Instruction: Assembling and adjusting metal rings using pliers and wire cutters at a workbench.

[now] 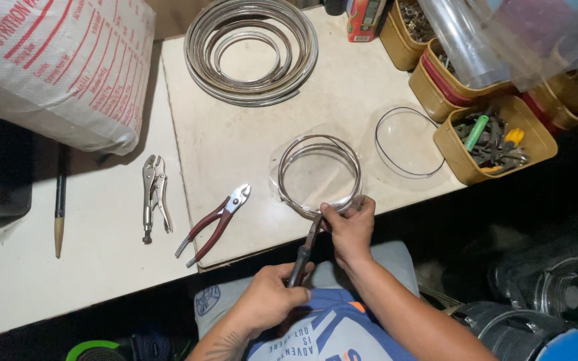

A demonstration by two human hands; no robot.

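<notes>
Metal ring (320,175) pinched by right hand (350,227), left hand (269,299) gripping pliers (304,253)

My tabletop (249,134) is cream; the wire ring (319,175) and big coil (251,50) shine silver, the cutters (214,224) have maroon handles, the tubs (496,137) are mustard-yellow, the sack (61,67) white with red print.

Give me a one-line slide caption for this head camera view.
Left hand works pliers on a metal ring steadied by right hand at the table edge.

White red-printed sack (61,67) top left; perhaps a carton (364,19).
</notes>
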